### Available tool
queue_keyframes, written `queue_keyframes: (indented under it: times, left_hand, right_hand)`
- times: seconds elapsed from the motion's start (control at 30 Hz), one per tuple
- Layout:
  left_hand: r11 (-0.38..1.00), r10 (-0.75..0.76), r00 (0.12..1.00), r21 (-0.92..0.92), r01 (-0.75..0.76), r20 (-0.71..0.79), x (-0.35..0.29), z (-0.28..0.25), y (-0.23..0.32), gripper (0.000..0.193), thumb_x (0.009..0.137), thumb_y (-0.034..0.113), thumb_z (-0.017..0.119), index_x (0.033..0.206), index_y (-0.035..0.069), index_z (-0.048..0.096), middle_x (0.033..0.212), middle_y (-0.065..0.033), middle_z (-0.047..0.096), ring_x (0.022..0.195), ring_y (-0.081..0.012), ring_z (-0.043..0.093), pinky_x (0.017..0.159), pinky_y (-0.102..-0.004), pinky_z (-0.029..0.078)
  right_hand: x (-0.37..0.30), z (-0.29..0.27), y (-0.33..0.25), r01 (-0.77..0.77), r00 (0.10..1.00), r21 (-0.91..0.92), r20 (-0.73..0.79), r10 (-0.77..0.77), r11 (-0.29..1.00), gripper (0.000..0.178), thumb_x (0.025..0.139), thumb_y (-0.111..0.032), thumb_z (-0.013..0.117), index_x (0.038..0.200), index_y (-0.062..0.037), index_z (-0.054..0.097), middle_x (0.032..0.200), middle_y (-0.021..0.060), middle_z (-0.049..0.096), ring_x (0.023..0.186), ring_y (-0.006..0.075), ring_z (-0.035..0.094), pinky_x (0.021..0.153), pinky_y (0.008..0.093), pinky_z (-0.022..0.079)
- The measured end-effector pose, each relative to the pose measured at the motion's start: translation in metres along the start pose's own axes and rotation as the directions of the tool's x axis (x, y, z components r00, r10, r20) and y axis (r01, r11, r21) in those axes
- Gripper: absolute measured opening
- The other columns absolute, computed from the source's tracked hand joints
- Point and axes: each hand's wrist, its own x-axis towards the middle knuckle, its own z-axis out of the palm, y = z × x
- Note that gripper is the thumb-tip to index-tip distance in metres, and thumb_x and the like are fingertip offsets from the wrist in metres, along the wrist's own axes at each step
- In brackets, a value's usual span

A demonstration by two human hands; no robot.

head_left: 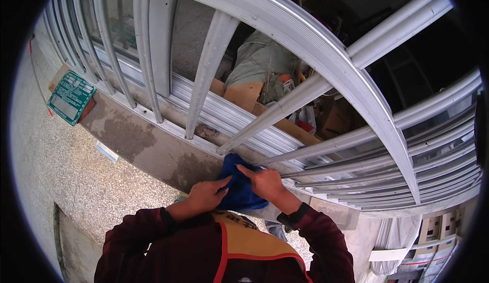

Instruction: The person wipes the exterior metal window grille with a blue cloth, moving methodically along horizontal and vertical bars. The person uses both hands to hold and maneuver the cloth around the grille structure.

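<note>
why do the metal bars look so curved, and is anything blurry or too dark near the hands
In the head view the fisheye lens bends the straight metal bars toward the rim, with black corners around the picture. Even daylight, no glare. The blue cloth, left hand and right hand look sharp. Beyond the bars at upper right is deep shadow.

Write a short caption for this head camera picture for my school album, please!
Both hands, left hand and right hand, hold a blue cloth beside a grey metal railing.
</note>
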Motion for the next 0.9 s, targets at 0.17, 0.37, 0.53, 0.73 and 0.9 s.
queue_keyframes:
  times: [0.17, 0.37, 0.53, 0.73, 0.9]
  left_hand:
    - [0.997, 0.083, 0.995, -0.017, -0.082, 0.064, 0.003, 0.001, 0.006, 0.045, 0.094, 0.032, 0.055, 0.139, 0.026, 0.052, 0.086, -0.0162, 0.069, 0.083, -0.0376, 0.066, 0.077, -0.0478, 0.053]
    - [1.0, 0.015, 0.999, 0.014, -0.016, 0.048, 0.002, -0.009, 0.003, 0.045, 0.095, 0.033, 0.053, 0.139, 0.026, 0.052, 0.089, -0.0165, 0.069, 0.084, -0.0381, 0.066, 0.079, -0.0475, 0.052]
    - [0.996, 0.086, 0.989, 0.01, -0.088, 0.122, 0.001, -0.002, 0.006, 0.045, 0.094, 0.031, 0.057, 0.138, 0.024, 0.054, 0.09, -0.0184, 0.068, 0.084, -0.0371, 0.066, 0.075, -0.044, 0.053]
    - [0.991, 0.044, 0.999, -0.127, -0.041, 0.019, -0.011, -0.015, -0.006, 0.044, 0.095, 0.032, 0.055, 0.139, 0.025, 0.053, 0.099, -0.0163, 0.069, 0.09, -0.0363, 0.066, 0.079, -0.0433, 0.053]
    - [0.965, 0.059, 0.991, -0.247, -0.088, -0.124, -0.022, -0.024, -0.015, 0.043, 0.095, 0.029, 0.058, 0.137, 0.024, 0.054, 0.106, -0.0153, 0.069, 0.093, -0.0356, 0.066, 0.081, -0.0404, 0.054]
  right_hand:
    - [-0.007, -0.005, 0.002, -0.019, 0.999, -0.04, 0.038, 0.02, 0.999, 0.067, 0.073, -0.009, 0.062, 0.136, -0.0316, 0.056, 0.063, 0.0097, 0.064, 0.053, 0.0312, 0.061, 0.047, 0.0441, 0.046]
    - [0.01, 0.003, -0.005, 0.034, 0.999, 0.028, -0.015, -0.034, 0.999, 0.064, 0.075, -0.011, 0.061, 0.137, -0.0275, 0.056, 0.062, 0.0112, 0.064, 0.053, 0.0317, 0.062, 0.05, 0.0447, 0.049]
    - [-0.013, 0.004, 0.003, -0.032, 0.972, -0.058, 0.23, 0.044, 0.998, 0.064, 0.075, -0.01, 0.061, 0.137, -0.0276, 0.055, 0.062, 0.0102, 0.063, 0.053, 0.0317, 0.062, 0.049, 0.0445, 0.049]
    - [-0.011, 0.009, -0.007, -0.002, 0.996, 0.048, -0.091, 0.006, 0.999, 0.062, 0.075, -0.005, 0.06, 0.132, -0.0285, 0.06, 0.057, 0.0079, 0.057, 0.049, 0.028, 0.059, 0.044, 0.0402, 0.045]
    - [0.002, 0.015, -0.014, 0.046, 0.987, 0.099, -0.16, -0.03, 0.994, 0.062, 0.076, -0.003, 0.059, 0.132, -0.0274, 0.06, 0.06, 0.0075, 0.059, 0.05, 0.027, 0.059, 0.045, 0.0394, 0.046]
